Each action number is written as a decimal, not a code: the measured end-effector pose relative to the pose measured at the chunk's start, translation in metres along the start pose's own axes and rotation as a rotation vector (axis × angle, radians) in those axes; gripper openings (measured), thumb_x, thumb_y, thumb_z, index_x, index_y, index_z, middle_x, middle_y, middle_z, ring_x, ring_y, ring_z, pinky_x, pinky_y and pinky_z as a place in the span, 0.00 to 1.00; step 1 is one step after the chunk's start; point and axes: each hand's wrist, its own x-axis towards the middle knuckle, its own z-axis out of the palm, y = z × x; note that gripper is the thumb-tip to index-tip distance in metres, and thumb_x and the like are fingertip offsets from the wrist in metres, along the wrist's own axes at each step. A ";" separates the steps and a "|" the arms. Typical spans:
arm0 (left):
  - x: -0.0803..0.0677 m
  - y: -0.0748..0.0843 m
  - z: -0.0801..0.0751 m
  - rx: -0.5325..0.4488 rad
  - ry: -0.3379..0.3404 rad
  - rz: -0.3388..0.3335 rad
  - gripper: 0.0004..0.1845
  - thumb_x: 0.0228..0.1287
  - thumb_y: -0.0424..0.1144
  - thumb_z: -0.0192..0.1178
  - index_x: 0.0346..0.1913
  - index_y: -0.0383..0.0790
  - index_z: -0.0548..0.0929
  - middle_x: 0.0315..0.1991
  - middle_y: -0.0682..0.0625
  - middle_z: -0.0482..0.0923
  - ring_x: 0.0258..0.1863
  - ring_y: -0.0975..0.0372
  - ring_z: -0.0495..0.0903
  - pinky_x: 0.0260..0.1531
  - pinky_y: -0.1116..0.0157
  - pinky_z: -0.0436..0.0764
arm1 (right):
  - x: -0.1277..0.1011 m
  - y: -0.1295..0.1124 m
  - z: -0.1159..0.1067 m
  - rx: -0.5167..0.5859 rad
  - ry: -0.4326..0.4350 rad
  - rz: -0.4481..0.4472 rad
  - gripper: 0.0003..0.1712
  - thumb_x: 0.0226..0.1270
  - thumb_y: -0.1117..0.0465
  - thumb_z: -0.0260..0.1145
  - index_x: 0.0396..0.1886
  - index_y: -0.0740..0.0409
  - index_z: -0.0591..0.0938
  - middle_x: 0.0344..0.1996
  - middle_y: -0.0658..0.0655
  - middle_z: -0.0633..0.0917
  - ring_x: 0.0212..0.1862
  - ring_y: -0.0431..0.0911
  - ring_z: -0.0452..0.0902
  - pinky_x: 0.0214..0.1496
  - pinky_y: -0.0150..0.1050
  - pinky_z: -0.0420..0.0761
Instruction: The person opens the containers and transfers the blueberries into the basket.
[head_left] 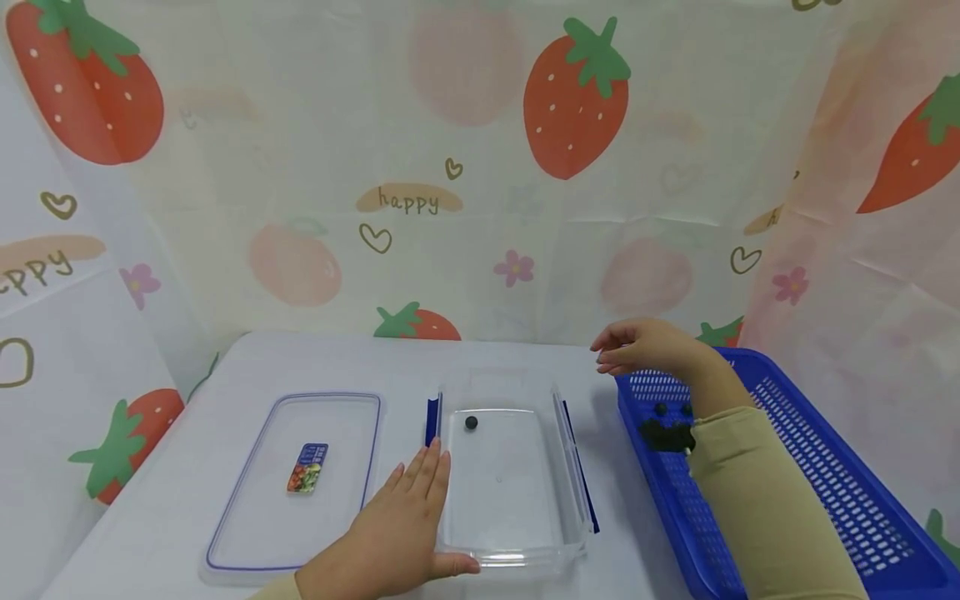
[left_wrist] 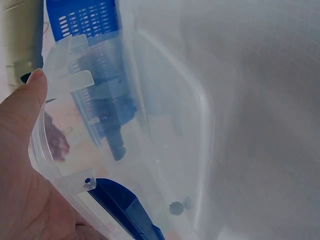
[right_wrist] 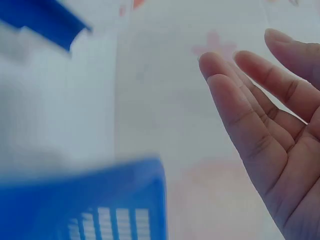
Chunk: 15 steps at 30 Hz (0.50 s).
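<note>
A clear plastic container point(head_left: 498, 483) with blue side clips stands in front of me, one small dark ball point(head_left: 471, 422) on its floor. My left hand point(head_left: 397, 512) rests at its near left corner, fingers straight along the left rim. In the left wrist view the thumb point(left_wrist: 30, 95) lies against the container's rim. My right hand point(head_left: 637, 350), loosely bent and holding nothing, hovers by the far left corner of a blue basket point(head_left: 832, 458). Inside the basket lie several dark balls point(head_left: 661, 408) and a dark object point(head_left: 660, 435), partly hidden by the right sleeve.
Left of the container lies a clear lid point(head_left: 247, 500) with a purple-blue edge and a colourful label point(head_left: 307, 468). The white table point(head_left: 615, 533) ends against a strawberry-print curtain point(head_left: 480, 167) at the back and sides.
</note>
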 end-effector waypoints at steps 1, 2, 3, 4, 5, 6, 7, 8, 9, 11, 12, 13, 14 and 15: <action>0.000 0.000 0.000 0.003 0.002 0.002 0.61 0.46 0.77 0.45 0.69 0.28 0.50 0.70 0.34 0.43 0.69 0.47 0.46 0.62 0.47 0.56 | 0.004 -0.004 0.004 -0.006 -0.007 -0.005 0.17 0.64 0.62 0.61 0.50 0.67 0.75 0.41 0.62 0.80 0.46 0.53 0.79 0.47 0.43 0.78; 0.000 0.000 0.000 0.004 0.002 0.002 0.61 0.46 0.77 0.46 0.69 0.28 0.50 0.70 0.34 0.43 0.69 0.47 0.46 0.62 0.47 0.56 | 0.009 -0.007 0.008 -0.002 -0.015 -0.005 0.17 0.64 0.62 0.61 0.50 0.66 0.75 0.41 0.63 0.80 0.46 0.52 0.79 0.47 0.42 0.79; 0.000 0.001 0.000 0.006 0.002 0.002 0.61 0.46 0.77 0.45 0.69 0.28 0.50 0.70 0.34 0.43 0.69 0.47 0.46 0.62 0.47 0.56 | 0.013 -0.010 0.013 -0.001 -0.024 -0.009 0.17 0.63 0.62 0.61 0.50 0.65 0.75 0.41 0.63 0.80 0.45 0.52 0.80 0.47 0.41 0.79; 0.000 0.001 0.000 0.006 -0.002 0.001 0.61 0.46 0.78 0.45 0.69 0.28 0.49 0.70 0.34 0.43 0.69 0.47 0.46 0.62 0.47 0.56 | 0.017 -0.014 0.017 0.003 -0.032 -0.009 0.17 0.63 0.62 0.62 0.49 0.65 0.76 0.41 0.63 0.80 0.45 0.52 0.80 0.47 0.41 0.79; 0.000 0.000 0.000 0.005 -0.005 0.000 0.62 0.45 0.78 0.44 0.69 0.28 0.49 0.70 0.34 0.43 0.69 0.47 0.46 0.62 0.47 0.56 | 0.021 -0.017 0.022 0.010 -0.044 -0.011 0.16 0.63 0.63 0.62 0.49 0.65 0.76 0.41 0.63 0.80 0.45 0.52 0.80 0.47 0.42 0.78; 0.001 0.000 -0.001 0.008 -0.009 -0.002 0.62 0.45 0.79 0.43 0.69 0.29 0.49 0.70 0.34 0.43 0.69 0.47 0.46 0.62 0.46 0.56 | 0.025 -0.020 0.027 0.013 -0.055 -0.016 0.16 0.63 0.63 0.62 0.49 0.65 0.76 0.41 0.63 0.80 0.44 0.50 0.80 0.47 0.42 0.78; 0.001 0.000 -0.001 0.009 -0.012 -0.003 0.63 0.44 0.80 0.42 0.69 0.29 0.48 0.70 0.34 0.43 0.69 0.47 0.46 0.62 0.46 0.56 | 0.029 -0.023 0.032 0.013 -0.069 -0.024 0.16 0.63 0.63 0.61 0.48 0.65 0.76 0.41 0.64 0.80 0.43 0.50 0.80 0.48 0.43 0.78; 0.001 0.000 -0.001 0.009 -0.017 -0.004 0.63 0.44 0.80 0.40 0.70 0.29 0.48 0.70 0.34 0.42 0.69 0.47 0.45 0.62 0.46 0.56 | 0.033 -0.027 0.037 0.020 -0.079 -0.025 0.15 0.63 0.65 0.61 0.48 0.66 0.76 0.41 0.64 0.80 0.43 0.50 0.80 0.48 0.44 0.78; 0.001 0.000 -0.002 0.007 -0.021 -0.006 0.63 0.44 0.80 0.40 0.70 0.29 0.48 0.70 0.34 0.42 0.69 0.47 0.45 0.62 0.46 0.56 | 0.037 -0.029 0.042 0.023 -0.090 -0.030 0.14 0.63 0.65 0.61 0.48 0.66 0.76 0.40 0.64 0.80 0.43 0.50 0.80 0.48 0.44 0.78; 0.001 0.000 -0.002 0.007 -0.025 -0.008 0.63 0.43 0.81 0.39 0.70 0.29 0.48 0.70 0.35 0.42 0.69 0.47 0.45 0.61 0.46 0.56 | 0.045 -0.033 0.052 0.033 -0.111 -0.035 0.14 0.62 0.66 0.61 0.47 0.66 0.77 0.41 0.65 0.80 0.43 0.51 0.80 0.48 0.43 0.78; 0.001 0.000 -0.002 0.008 -0.028 -0.010 0.63 0.43 0.81 0.39 0.70 0.29 0.48 0.70 0.35 0.42 0.69 0.47 0.45 0.61 0.46 0.56 | 0.049 -0.035 0.058 0.036 -0.114 -0.030 0.13 0.62 0.66 0.61 0.46 0.66 0.77 0.41 0.65 0.80 0.43 0.51 0.80 0.47 0.42 0.79; 0.001 0.000 -0.002 0.006 -0.032 -0.012 0.63 0.44 0.80 0.40 0.70 0.29 0.48 0.70 0.35 0.42 0.69 0.47 0.45 0.61 0.46 0.56 | 0.053 -0.036 0.063 0.036 -0.116 -0.022 0.12 0.62 0.66 0.61 0.46 0.65 0.78 0.40 0.65 0.81 0.43 0.50 0.81 0.46 0.41 0.79; 0.001 0.000 -0.003 0.005 -0.037 -0.015 0.63 0.44 0.80 0.41 0.70 0.30 0.47 0.70 0.35 0.42 0.69 0.47 0.45 0.61 0.45 0.56 | 0.057 -0.037 0.069 0.036 -0.115 -0.011 0.12 0.62 0.66 0.62 0.45 0.64 0.78 0.40 0.64 0.81 0.42 0.49 0.81 0.46 0.40 0.79; 0.002 0.000 -0.003 0.005 -0.042 -0.018 0.63 0.44 0.80 0.41 0.70 0.30 0.47 0.71 0.35 0.42 0.69 0.47 0.45 0.61 0.45 0.56 | 0.061 -0.038 0.074 0.032 -0.117 -0.004 0.11 0.62 0.65 0.62 0.44 0.63 0.79 0.40 0.63 0.82 0.41 0.49 0.81 0.45 0.40 0.79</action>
